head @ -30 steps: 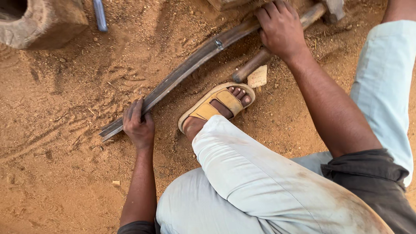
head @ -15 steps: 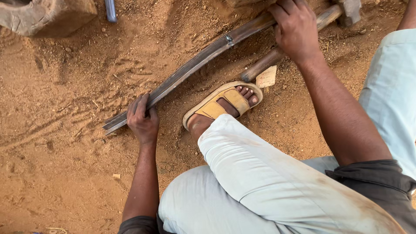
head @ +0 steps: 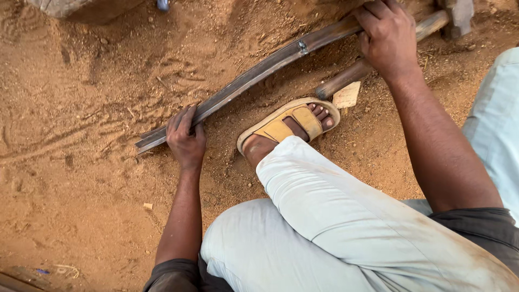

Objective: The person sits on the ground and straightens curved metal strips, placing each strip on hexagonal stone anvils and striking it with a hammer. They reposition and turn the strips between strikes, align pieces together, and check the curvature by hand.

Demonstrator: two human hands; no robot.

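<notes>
The person is squatting on sandy ground and is holding a long, dark, slightly curved metal strip (head: 254, 75) with both hands. The left hand (head: 185, 139) is closing its fingers around the strip near its lower end, which is lying on the sand just beside this hand. The right hand (head: 385, 33) is gripping the strip near its upper end, at the top edge of the view; I cannot tell if this hand is also touching the wooden handle (head: 373, 62) that is lying just under it. Between the two hands a small metal clamp (head: 301, 46) is sitting around the strip. A foot in a tan sandal (head: 289, 123) is resting close below the strip, between the hands, and a small piece of paper (head: 346, 95) is lying near its toes. As I judge it, the work is only at the stage of holding and positioning: the strip is looking whole, with no visible cut, and no tool is being applied to it.
</notes>
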